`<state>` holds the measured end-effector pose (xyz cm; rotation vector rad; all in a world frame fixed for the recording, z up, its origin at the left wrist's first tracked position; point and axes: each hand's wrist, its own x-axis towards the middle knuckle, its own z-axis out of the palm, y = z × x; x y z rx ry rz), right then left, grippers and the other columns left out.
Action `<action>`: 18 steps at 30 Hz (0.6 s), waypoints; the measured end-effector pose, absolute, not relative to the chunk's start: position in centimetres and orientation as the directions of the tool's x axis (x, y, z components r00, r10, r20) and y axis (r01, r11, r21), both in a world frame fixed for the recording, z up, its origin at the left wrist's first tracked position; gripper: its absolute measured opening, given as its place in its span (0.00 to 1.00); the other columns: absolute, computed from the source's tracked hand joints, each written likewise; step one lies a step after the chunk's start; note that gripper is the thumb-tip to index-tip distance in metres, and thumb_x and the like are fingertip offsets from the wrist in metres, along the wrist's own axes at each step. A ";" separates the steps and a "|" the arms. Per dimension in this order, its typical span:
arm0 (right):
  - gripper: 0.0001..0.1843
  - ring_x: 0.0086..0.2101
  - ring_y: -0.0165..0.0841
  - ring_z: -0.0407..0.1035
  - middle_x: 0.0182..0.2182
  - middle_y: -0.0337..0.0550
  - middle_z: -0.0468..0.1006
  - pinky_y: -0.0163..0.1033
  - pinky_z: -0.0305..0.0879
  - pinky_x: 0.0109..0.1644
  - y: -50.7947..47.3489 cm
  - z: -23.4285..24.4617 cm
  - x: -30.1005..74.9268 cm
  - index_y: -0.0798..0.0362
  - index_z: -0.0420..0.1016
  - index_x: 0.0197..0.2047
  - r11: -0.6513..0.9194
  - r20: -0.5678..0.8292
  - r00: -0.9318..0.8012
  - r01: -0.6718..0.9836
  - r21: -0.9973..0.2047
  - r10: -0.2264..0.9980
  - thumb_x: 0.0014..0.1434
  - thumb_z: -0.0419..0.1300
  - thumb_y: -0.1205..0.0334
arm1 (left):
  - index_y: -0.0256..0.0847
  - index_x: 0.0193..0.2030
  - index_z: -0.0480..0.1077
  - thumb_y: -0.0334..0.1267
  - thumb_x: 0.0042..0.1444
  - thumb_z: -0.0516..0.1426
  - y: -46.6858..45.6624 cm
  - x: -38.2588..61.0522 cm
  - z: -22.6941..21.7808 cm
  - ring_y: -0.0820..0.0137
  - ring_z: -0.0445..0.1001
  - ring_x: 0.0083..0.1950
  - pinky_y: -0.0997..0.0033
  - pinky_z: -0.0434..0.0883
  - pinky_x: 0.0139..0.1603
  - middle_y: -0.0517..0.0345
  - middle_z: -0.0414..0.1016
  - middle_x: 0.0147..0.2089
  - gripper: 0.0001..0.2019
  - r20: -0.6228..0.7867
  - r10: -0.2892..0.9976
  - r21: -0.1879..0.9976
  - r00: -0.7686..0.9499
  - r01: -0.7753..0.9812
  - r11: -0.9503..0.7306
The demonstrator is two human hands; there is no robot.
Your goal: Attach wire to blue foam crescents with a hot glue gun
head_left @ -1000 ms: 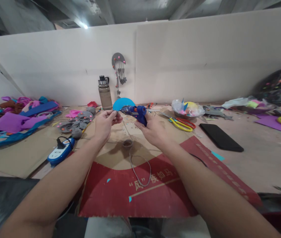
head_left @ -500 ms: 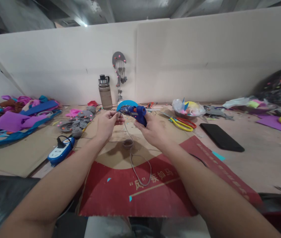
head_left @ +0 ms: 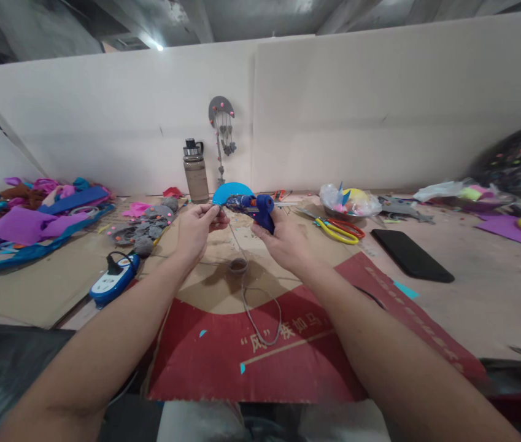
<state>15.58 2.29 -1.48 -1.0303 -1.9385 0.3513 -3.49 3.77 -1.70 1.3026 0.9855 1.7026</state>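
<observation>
My right hand (head_left: 283, 236) is wrapped round a blue glue gun (head_left: 260, 209), whose nozzle points left toward my other hand. My left hand (head_left: 198, 227) is closed in a pinch on a thin grey cord (head_left: 237, 238). From those fingertips the cord runs down to a small coil (head_left: 238, 266) on the cardboard, and a loose loop lies over the red printed part. Behind the hands stands a bright blue round piece (head_left: 233, 191), partly covered by the glue gun. Whether the nozzle touches the cord, I cannot tell.
A water bottle (head_left: 194, 172) stands at the back. Grey felt pieces (head_left: 143, 224) and a blue power strip (head_left: 115, 281) lie left, with colourful felt scraps (head_left: 25, 224) beyond. Yellow-handled scissors (head_left: 336, 232), a bagged bowl (head_left: 350, 201) and a black phone (head_left: 411, 255) are right. Red-printed cardboard (head_left: 251, 368) lies in front.
The glue gun has shifted slightly right and away from my left fingertips. My left hand has moved a little left, and the cord looks straighter.
</observation>
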 end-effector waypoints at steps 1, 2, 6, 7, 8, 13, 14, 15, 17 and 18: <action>0.17 0.38 0.42 0.70 0.40 0.49 0.76 0.47 0.65 0.42 2.3 -1.4 15.6 0.52 0.68 0.50 0.601 0.565 -0.255 0.539 -0.591 0.784 0.58 0.53 0.56 | 0.33 0.30 0.70 0.39 0.49 0.61 3.8 -3.5 -1.6 0.73 0.74 0.27 0.72 0.73 0.32 0.55 0.74 0.27 0.09 0.380 0.903 0.904 -0.199 -0.127 -0.408; 0.17 0.38 0.42 0.70 0.39 0.50 0.76 0.48 0.64 0.42 2.2 -1.3 15.6 0.52 0.68 0.50 0.591 0.562 -0.246 0.549 -0.591 0.790 0.58 0.53 0.56 | 0.33 0.30 0.70 0.39 0.49 0.61 3.8 -3.6 -1.5 0.73 0.74 0.27 0.73 0.73 0.32 0.55 0.74 0.27 0.09 0.371 0.905 0.904 -0.210 -0.141 -0.404; 0.19 0.38 0.41 0.70 0.40 0.49 0.76 0.48 0.65 0.43 2.1 -1.2 15.7 0.52 0.67 0.51 0.584 0.574 -0.212 0.542 -0.605 0.791 0.58 0.54 0.57 | 0.33 0.30 0.69 0.37 0.48 0.61 3.9 -3.7 -1.4 0.74 0.74 0.26 0.73 0.72 0.31 0.54 0.74 0.26 0.08 0.334 0.917 0.903 -0.220 -0.204 -0.378; 0.19 0.38 0.41 0.70 0.40 0.49 0.76 0.48 0.65 0.43 2.1 -1.2 15.6 0.52 0.67 0.51 0.585 0.578 -0.205 0.532 -0.612 0.790 0.57 0.54 0.57 | 0.33 0.30 0.69 0.36 0.48 0.61 3.8 -3.7 -1.4 0.74 0.74 0.26 0.73 0.72 0.31 0.54 0.74 0.26 0.08 0.329 0.918 0.902 -0.220 -0.216 -0.375; 0.18 0.38 0.41 0.70 0.40 0.49 0.76 0.48 0.65 0.44 2.1 -1.2 15.6 0.52 0.67 0.51 0.589 0.583 -0.199 0.520 -0.619 0.788 0.57 0.55 0.57 | 0.33 0.30 0.69 0.36 0.48 0.61 3.8 -3.7 -1.4 0.74 0.74 0.26 0.74 0.72 0.32 0.55 0.74 0.26 0.08 0.326 0.919 0.900 -0.220 -0.224 -0.373; 0.16 0.40 0.39 0.70 0.41 0.45 0.76 0.48 0.65 0.46 2.3 -1.3 15.5 0.50 0.68 0.49 0.633 0.606 -0.213 0.414 -0.655 0.766 0.57 0.55 0.58 | 0.34 0.29 0.69 0.36 0.49 0.61 3.7 -3.6 -1.5 0.74 0.73 0.26 0.74 0.72 0.32 0.55 0.74 0.26 0.07 0.312 0.928 0.905 -0.205 -0.234 -0.356; 0.16 0.40 0.39 0.70 0.42 0.45 0.76 0.47 0.65 0.47 2.3 -1.4 15.5 0.49 0.67 0.49 0.639 0.606 -0.221 0.386 -0.665 0.765 0.57 0.55 0.59 | 0.34 0.29 0.69 0.36 0.49 0.61 3.7 -3.6 -1.5 0.74 0.73 0.26 0.74 0.72 0.32 0.55 0.74 0.26 0.07 0.305 0.932 0.910 -0.195 -0.231 -0.345; 0.16 0.41 0.38 0.70 0.43 0.44 0.76 0.47 0.65 0.48 2.3 -1.4 15.4 0.49 0.67 0.50 0.637 0.600 -0.226 0.364 -0.679 0.768 0.57 0.55 0.59 | 0.34 0.29 0.69 0.36 0.49 0.61 3.7 -3.5 -1.5 0.74 0.74 0.27 0.74 0.72 0.32 0.55 0.74 0.26 0.07 0.296 0.937 0.915 -0.185 -0.229 -0.334; 0.16 0.40 0.38 0.70 0.42 0.44 0.76 0.46 0.65 0.47 2.3 -1.4 15.4 0.49 0.67 0.49 0.610 0.569 -0.223 0.343 -0.714 0.791 0.57 0.56 0.60 | 0.34 0.29 0.69 0.38 0.49 0.61 3.6 -3.5 -1.5 0.74 0.74 0.27 0.73 0.72 0.32 0.55 0.74 0.27 0.08 0.284 0.944 0.923 -0.166 -0.220 -0.316; 0.16 0.39 0.37 0.70 0.41 0.44 0.77 0.46 0.65 0.45 2.3 -1.3 15.3 0.50 0.67 0.49 0.586 0.546 -0.215 0.346 -0.733 0.810 0.56 0.56 0.59 | 0.34 0.29 0.68 0.38 0.49 0.61 3.6 -3.4 -1.5 0.74 0.74 0.27 0.73 0.72 0.32 0.55 0.74 0.27 0.09 0.286 0.945 0.925 -0.159 -0.211 -0.316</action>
